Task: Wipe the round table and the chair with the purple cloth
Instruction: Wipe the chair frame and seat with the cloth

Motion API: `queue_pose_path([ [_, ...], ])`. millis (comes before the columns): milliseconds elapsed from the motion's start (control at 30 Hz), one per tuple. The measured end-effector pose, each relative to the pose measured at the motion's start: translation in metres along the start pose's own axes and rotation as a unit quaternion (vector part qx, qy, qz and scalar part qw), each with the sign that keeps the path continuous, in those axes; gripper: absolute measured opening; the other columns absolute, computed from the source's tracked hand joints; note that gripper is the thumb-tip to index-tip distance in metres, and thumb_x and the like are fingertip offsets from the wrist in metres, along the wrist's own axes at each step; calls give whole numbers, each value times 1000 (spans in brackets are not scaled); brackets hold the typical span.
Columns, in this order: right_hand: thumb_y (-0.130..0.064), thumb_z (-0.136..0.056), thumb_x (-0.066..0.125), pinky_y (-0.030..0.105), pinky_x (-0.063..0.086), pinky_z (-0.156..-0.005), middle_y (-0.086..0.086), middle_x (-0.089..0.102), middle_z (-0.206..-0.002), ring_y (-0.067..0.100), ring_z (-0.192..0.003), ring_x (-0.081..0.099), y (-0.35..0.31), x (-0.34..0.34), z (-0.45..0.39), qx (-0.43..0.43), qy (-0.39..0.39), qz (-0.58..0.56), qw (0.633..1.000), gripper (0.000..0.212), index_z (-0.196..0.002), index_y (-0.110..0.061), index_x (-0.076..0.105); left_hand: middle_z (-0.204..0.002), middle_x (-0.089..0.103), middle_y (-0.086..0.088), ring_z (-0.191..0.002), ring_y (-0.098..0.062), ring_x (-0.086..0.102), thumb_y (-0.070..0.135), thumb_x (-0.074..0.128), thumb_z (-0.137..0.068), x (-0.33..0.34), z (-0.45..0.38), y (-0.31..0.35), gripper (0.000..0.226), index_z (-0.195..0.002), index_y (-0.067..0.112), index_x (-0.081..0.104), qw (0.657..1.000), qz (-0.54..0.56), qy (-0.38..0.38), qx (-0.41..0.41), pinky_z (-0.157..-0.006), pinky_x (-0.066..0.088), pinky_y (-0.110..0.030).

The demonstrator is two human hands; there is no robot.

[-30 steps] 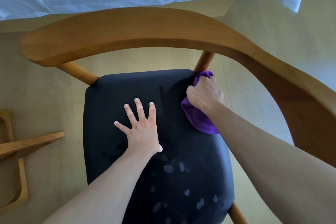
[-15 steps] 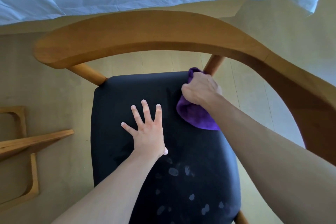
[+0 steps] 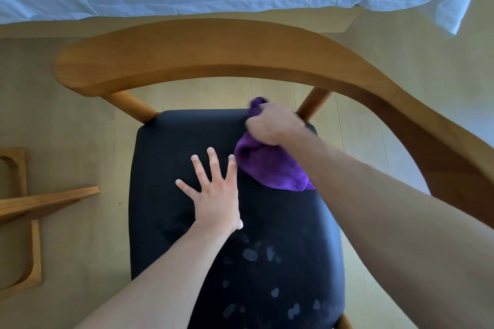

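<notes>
Underneath, dark seat [image 3: 187,141], pale floor [image 3: 66,115]

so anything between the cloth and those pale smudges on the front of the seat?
Only the left hand, flat on the seat beside the cloth that the right hand grips. The smudges lie just nearer than that hand's wrist; the seat directly below the cloth looks bare.

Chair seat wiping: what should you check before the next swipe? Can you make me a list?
1. Purple cloth gripped by right hand: ok.
2. Cloth touching the black seat: ok.
3. Left hand flat on the seat, steadying the chair: ok.
4. Left fingers out of the cloth's way: not ok, they sit right beside it.
5. Pale smudges on the near part wiped off: not ok.
6. Wooden backrest wiped: cannot tell.
</notes>
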State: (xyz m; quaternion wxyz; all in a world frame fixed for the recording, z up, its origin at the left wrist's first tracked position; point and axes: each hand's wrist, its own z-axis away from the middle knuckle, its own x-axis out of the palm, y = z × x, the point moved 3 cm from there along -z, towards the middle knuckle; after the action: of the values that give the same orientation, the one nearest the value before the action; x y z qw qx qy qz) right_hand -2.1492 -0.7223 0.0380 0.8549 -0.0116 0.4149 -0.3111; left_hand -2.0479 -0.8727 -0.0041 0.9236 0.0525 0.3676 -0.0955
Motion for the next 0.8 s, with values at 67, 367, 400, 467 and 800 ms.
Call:
queue_pose_path([
  [67, -36, -86, 52, 35, 41, -75, 5, 62, -110, 27, -90, 56, -16, 23, 16, -94, -25, 59, 994, 40, -122, -19, 54, -153, -45, -16, -141, -52, -36, 44, 92, -63, 1, 0, -2, 134, -159, 22, 1, 1000, 4, -1, 4, -108, 6, -83],
  [367, -29, -83, 55, 35, 41, -74, 6, 53, -88, 30, -84, 51, 26, -14, -7, 88, 14, 84, 993, 25, -101, -12, 55, -155, -38, -18, -143, -54, -29, 40, 97, -57, -3, -2, 3, 151, -154, 25, -18, 1000, 12, 23, -1, -106, 12, -84],
  [400, -30, -83, 54, 35, 40, -73, 5, 55, -89, 28, -84, 51, 13, -7, -8, 64, 18, 77, 995, 24, -101, -13, 56, -154, -38, -18, -143, -54, -29, 39, 97, -57, -3, -1, 4, 149, -154, 25, -16, 1000, 9, 22, 0, -106, 12, -85],
  [467, -31, -86, 53, 34, 39, -74, 5, 63, -105, 27, -92, 54, -15, 4, -6, -9, 5, 69, 998, 30, -111, -16, 59, -154, -39, -17, -143, -53, -31, 39, 96, -58, -2, 0, 3, 140, -153, 25, -6, 1000, 4, 16, 2, -106, 10, -84],
  [800, -32, -91, 46, 42, 45, -91, 16, 60, -128, 40, -115, 57, 46, 0, 9, 33, 58, 106, 992, 57, -148, -28, 37, -166, -25, 2, -154, -32, -15, 55, 89, -63, -14, 21, -35, 138, -159, 33, -7, 991, 64, 88, 75, -120, 20, -62],
])
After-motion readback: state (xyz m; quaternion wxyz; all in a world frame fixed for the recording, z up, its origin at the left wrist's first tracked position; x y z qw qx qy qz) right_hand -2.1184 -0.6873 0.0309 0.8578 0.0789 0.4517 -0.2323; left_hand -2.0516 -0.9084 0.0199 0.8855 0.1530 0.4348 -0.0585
